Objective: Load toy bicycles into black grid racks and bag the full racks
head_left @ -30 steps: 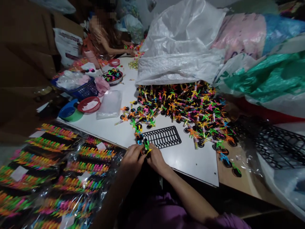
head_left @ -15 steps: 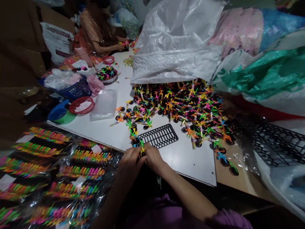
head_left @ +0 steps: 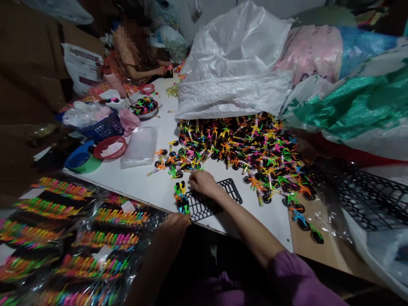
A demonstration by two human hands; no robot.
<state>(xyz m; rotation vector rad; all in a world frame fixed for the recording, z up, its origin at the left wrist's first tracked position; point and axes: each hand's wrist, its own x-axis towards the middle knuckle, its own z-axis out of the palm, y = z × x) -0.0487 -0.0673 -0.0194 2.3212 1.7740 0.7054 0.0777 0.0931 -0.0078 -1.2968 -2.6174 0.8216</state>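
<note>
Several bright rows of bagged toys point(head_left: 110, 240) lie off the front edge of the white tabletop point(head_left: 269, 223). At that edge the left hand point(head_left: 175, 222) meets toy bikes point(head_left: 180, 199) at the left end of the black rack point(head_left: 228, 187) — whether it grips, I can't tell. Just past the rack hangs the right hand point(head_left: 203, 182), fingers bent, grasp hidden, near the heap of bikes point(head_left: 237, 146) reaching the right edge.

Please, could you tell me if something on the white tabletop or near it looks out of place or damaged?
A blue toy bicycle and a green one look astray: they lie beyond the right edge of the white tabletop, on the brown board, while most of the heap is on the tabletop. I see no clear damage.
</note>
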